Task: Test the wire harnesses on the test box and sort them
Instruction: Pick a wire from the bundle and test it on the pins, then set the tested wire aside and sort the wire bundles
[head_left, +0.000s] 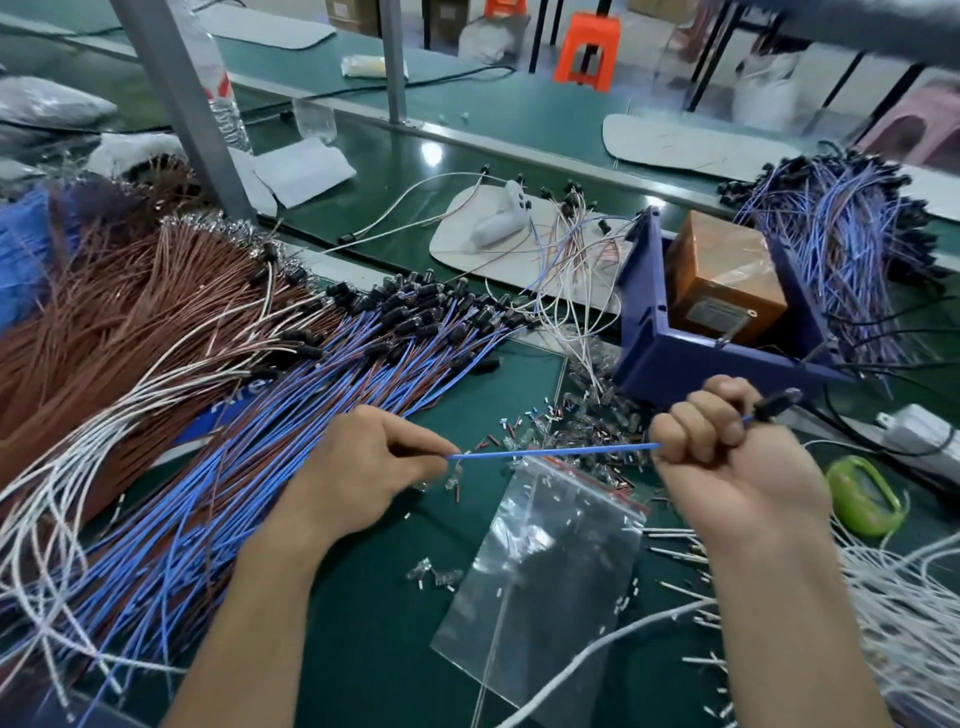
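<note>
Brown wires (104, 291) lie fanned in a thick sheaf at the far left of the green tabletop (363, 649), with a few white wires (62, 467) trailing across them. Next to these lies a broad pile of blue harnesses (311, 374), each a thin blue lead ending in a small black connector, with the connectors massed along the far edge of the pile. White lettering shows on a blue sheet beneath this pile but is mostly covered and cannot be read.

The left hand (363, 467) pinches the bare end of a single blue harness (550, 451) between thumb and forefinger. The lead runs taut and nearly level above the tabletop to the right hand (727, 457), whose fingers are curled into a fist round it. Its black connector (774, 405) projects just beyond that hand.

Below the lead lie a clear zip bag (545, 571) with a red seal strip and scattered small loose parts (571, 431).

Beyond the right hand stands a dark blue bin (675, 353) holding an orange-brown box (727, 280). The box bears a label too small to read. A second heap of blue harnesses (831, 234) rests behind and to the right of the bin. A green object (862, 499) and further white wires (909, 623) occupy the right edge.
</note>
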